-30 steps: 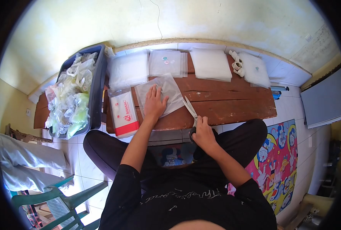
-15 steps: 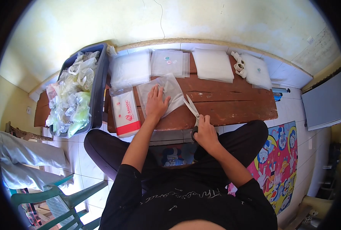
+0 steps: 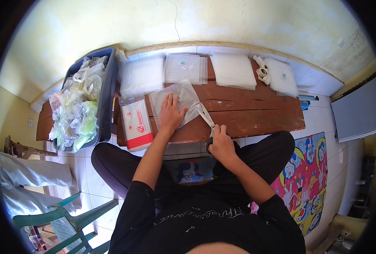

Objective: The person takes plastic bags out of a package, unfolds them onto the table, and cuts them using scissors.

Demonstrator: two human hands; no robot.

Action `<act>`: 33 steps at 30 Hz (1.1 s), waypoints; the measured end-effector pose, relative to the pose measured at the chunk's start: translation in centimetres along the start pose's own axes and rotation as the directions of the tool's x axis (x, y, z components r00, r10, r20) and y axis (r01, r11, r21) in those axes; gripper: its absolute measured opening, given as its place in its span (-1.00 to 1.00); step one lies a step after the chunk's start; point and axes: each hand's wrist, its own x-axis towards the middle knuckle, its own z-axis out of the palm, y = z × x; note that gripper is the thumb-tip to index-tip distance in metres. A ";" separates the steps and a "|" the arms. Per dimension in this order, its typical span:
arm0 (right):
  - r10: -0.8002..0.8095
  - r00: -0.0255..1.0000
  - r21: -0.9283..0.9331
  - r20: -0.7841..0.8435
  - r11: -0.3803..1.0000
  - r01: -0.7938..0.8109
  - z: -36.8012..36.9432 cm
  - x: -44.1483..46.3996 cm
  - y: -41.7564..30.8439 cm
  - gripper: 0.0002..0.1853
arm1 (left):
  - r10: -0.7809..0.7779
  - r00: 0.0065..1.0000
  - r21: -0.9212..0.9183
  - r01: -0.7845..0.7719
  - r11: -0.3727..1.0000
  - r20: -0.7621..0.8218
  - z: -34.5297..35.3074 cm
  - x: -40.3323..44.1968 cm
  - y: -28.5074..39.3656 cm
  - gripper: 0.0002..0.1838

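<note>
Clear plastic bag (image 3: pixel 188 94): lies flat, slightly askew, on the brown wooden bench (image 3: pixel 255 114), centre of frame, just right of the red-and-white printed pack (image 3: pixel 137 122). Left hand (image 3: pixel 170 112) palm down on it, fingers extended, grasping nothing; presumably a weight to keep the thin film from sliding. Right hand (image 3: pixel 222 145), right of centre, curled closed around the handles of the scissors (image 3: pixel 206 116), blades parted and pointing up-left at the bag's right edge. Whether film sits between the blades: cannot tell. Angle seems chosen so the blades meet the edge clear of the left fingers.

Along the upper part of the frame, flat stacks of clear plastic (image 3: pixel 232 71) sit at the bench's far side, probably to leave the near side for working. Upper left: dark tub (image 3: pixel 106 99) heaped with crumpled plastic (image 3: pixel 80 106), apart from the flat stacks.
</note>
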 end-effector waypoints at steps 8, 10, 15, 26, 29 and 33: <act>0.014 1.000 0.000 -0.004 1.000 -0.014 0.1 0.4 0.4 -0.50 | -0.014 1.000 -0.009 0.014 1.000 0.007 -0.3 0.0 0.2 -0.12; 0.023 1.000 -0.008 0.012 1.000 -0.023 0.0 0.0 0.9 -0.50 | -0.019 1.000 -0.008 0.019 1.000 0.015 -0.3 0.0 0.3 -0.11; -0.020 1.000 0.007 -0.016 1.000 0.020 0.5 -1.3 1.7 -0.52 | -0.022 1.000 -0.017 0.023 1.000 0.017 -0.4 0.0 0.3 -0.12; 0.010 1.000 0.012 0.002 1.000 -0.010 1.4 -3.2 1.8 -0.52 | -0.006 1.000 -0.031 0.005 0.999 -0.013 -0.1 0.0 0.1 -0.18; 0.014 1.000 0.009 -0.001 1.000 -0.014 1.6 -3.2 1.9 -0.48 | -0.025 1.000 -0.025 0.025 0.999 0.017 -0.2 0.0 0.1 -0.14; 0.017 1.000 0.008 0.005 1.000 -0.017 1.2 -2.8 1.7 -0.43 | -0.019 1.000 -0.004 0.019 1.000 0.025 -0.2 0.0 0.2 -0.12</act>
